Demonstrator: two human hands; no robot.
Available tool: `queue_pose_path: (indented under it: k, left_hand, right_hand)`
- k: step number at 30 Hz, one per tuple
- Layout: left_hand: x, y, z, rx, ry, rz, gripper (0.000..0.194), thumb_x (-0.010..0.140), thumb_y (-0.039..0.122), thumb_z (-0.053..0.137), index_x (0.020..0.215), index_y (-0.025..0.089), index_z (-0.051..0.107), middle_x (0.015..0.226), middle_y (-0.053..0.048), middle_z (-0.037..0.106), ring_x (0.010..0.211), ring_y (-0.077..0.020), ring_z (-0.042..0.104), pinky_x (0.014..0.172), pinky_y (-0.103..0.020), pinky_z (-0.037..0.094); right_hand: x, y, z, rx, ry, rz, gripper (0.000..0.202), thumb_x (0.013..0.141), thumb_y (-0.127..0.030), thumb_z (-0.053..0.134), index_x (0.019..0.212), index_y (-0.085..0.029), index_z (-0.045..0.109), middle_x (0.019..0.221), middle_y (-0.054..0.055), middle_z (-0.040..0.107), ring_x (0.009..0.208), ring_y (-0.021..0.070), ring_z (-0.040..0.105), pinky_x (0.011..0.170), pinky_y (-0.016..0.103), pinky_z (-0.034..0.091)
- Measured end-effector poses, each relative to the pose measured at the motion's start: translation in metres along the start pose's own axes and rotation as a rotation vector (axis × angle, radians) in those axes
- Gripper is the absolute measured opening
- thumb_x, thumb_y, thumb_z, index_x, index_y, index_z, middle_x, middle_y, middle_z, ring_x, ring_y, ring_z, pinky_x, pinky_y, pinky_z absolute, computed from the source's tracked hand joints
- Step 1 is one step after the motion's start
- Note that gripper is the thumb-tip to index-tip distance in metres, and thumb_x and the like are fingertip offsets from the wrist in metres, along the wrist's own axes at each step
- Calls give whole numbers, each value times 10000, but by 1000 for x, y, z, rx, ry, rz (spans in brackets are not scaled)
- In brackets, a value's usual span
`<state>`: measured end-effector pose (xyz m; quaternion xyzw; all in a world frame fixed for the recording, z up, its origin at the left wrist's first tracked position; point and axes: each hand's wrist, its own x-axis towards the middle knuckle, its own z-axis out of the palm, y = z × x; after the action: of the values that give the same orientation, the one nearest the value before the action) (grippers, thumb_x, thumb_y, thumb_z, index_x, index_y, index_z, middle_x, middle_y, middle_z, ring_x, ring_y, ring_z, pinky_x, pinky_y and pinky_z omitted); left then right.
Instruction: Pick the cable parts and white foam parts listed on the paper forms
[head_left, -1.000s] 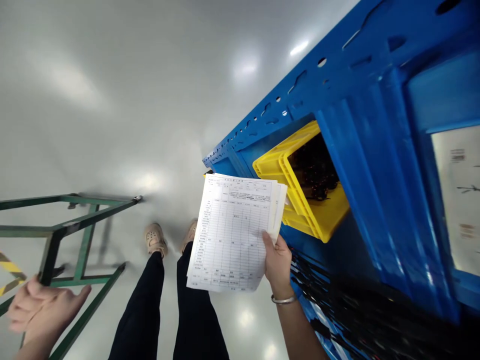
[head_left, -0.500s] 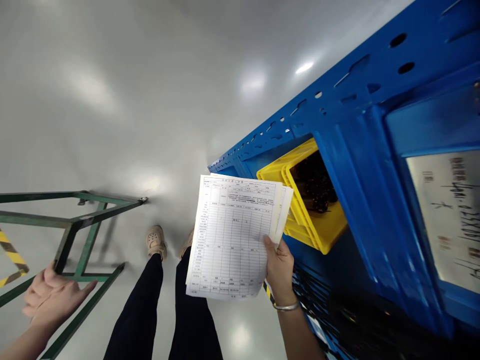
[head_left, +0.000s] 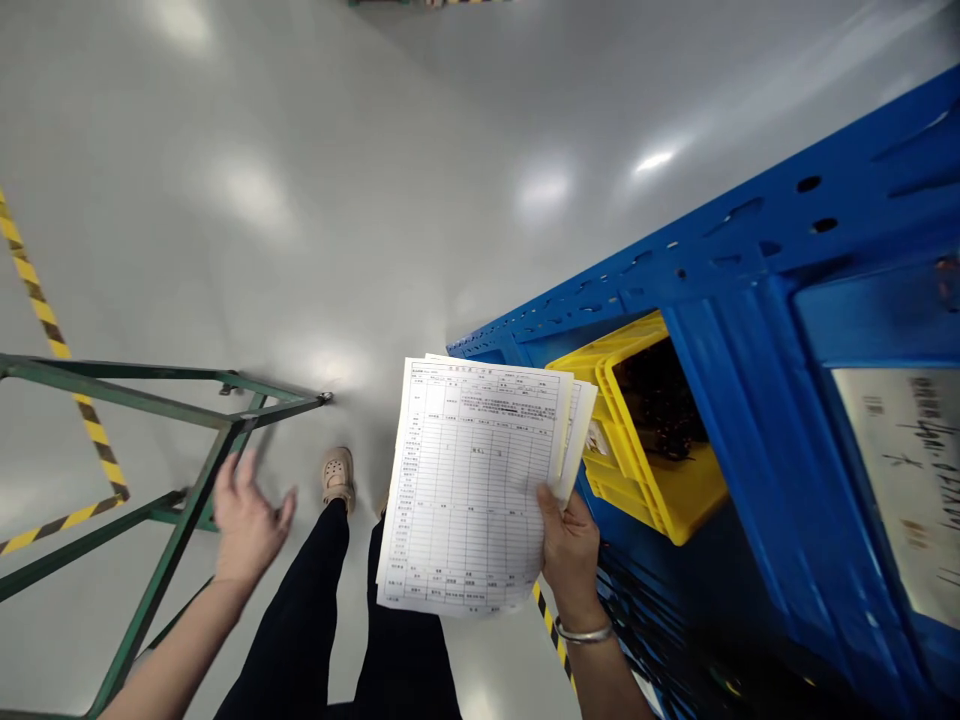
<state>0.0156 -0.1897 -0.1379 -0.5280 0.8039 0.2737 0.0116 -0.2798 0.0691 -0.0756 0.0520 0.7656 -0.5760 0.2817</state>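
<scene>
A few printed forms [head_left: 469, 490], stacked and slightly fanned, are pinched at their lower right edge by my right hand [head_left: 570, 550]. The top sheet carries a table of rows and columns, its print too small to read. My thumb lies on the front of the sheets; the fingers are mostly behind them. To the left, my left hand [head_left: 251, 515] hovers with its fingers apart and holds nothing. It appears beside a green metal frame [head_left: 169, 560]; whether it touches the frame I cannot tell.
On the right stands a blue metal rack [head_left: 757, 430] with a yellow crate [head_left: 637, 450] of dark parts. A handwritten label [head_left: 900, 480] and black cables [head_left: 645, 620] are near it. Yellow-black tape [head_left: 94, 425] marks the grey floor [head_left: 360, 200]. My shoe [head_left: 337, 475] shows below.
My left hand has moved right and up, away from the lower left. My right hand still holds the forms. The view has shifted, bringing more floor tape into sight at left.
</scene>
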Motion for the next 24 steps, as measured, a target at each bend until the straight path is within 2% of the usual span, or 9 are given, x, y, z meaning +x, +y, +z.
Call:
queue_pose_path:
  k: [2, 4, 7, 10, 13, 17, 21, 24]
  left_hand:
    - [6, 35, 2, -208, 10, 108, 805, 920, 450, 524, 1563, 160, 136, 1570, -208, 203, 1502, -343, 202, 1227, -510, 244]
    - [15, 69, 1, -510, -43, 92, 754, 939, 436, 526, 1570, 264, 151, 1584, -160, 211, 1426, -313, 389, 1167, -494, 381]
    - [30, 112, -11, -870, -143, 12, 737, 951, 450, 527, 1573, 349, 144, 1626, -122, 208, 1386, -284, 459, 1130, -475, 438]
    - [43, 138, -26, -1054, -231, -16, 757, 943, 451, 564, 1576, 346, 162, 1605, -104, 309, 1379, -269, 470, 1139, -458, 428]
    - [47, 147, -35, -1196, -266, 26, 725, 955, 412, 566, 1572, 350, 190, 1610, -57, 328, 1443, -248, 381, 1192, -433, 357]
    - [40, 147, -43, -1231, -197, 58, 677, 950, 376, 589, 1552, 347, 280, 1619, -11, 318, 1496, -221, 274, 1256, -396, 219]
    - [31, 145, -51, -1204, -164, 32, 662, 949, 370, 590, 1545, 354, 303, 1622, -7, 309, 1502, -228, 260, 1259, -414, 210]
    - [28, 145, -58, -1235, -139, 45, 619, 943, 357, 600, 1517, 337, 368, 1610, -29, 335, 1488, -247, 292, 1243, -437, 249]
  right_hand:
    - [-2, -3, 4, -4, -13, 3, 414, 833, -413, 737, 1208, -243, 694, 1219, 80, 699, 1083, 265, 673, 987, 452, 556]
    - [-5, -6, 9, -23, -23, -2, 440, 829, -420, 741, 1226, -238, 686, 1218, 86, 699, 1094, 268, 668, 992, 458, 554]
    - [-10, -14, 18, -38, -51, -7, 457, 823, -434, 744, 1228, -230, 686, 1202, 95, 704, 1100, 277, 666, 995, 472, 554]
    - [-17, -22, 26, -12, -87, -7, 472, 817, -437, 750, 1239, -236, 680, 1217, 94, 698, 1112, 287, 664, 996, 482, 556]
    - [-24, -28, 32, -6, -104, 15, 481, 822, -436, 750, 1257, -247, 670, 1208, 84, 704, 1113, 283, 664, 1014, 480, 545]
    - [-30, -32, 35, -1, -130, 26, 456, 831, -437, 747, 1244, -257, 674, 1234, 67, 694, 1115, 272, 662, 1015, 464, 543]
    - [-32, -34, 36, -6, -137, 13, 439, 823, -440, 753, 1216, -252, 693, 1218, 65, 702, 1105, 270, 666, 991, 448, 562]
    - [-33, -36, 38, -20, -161, -10, 440, 836, -439, 741, 1230, -253, 684, 1237, 64, 694, 1118, 269, 659, 1012, 457, 550]
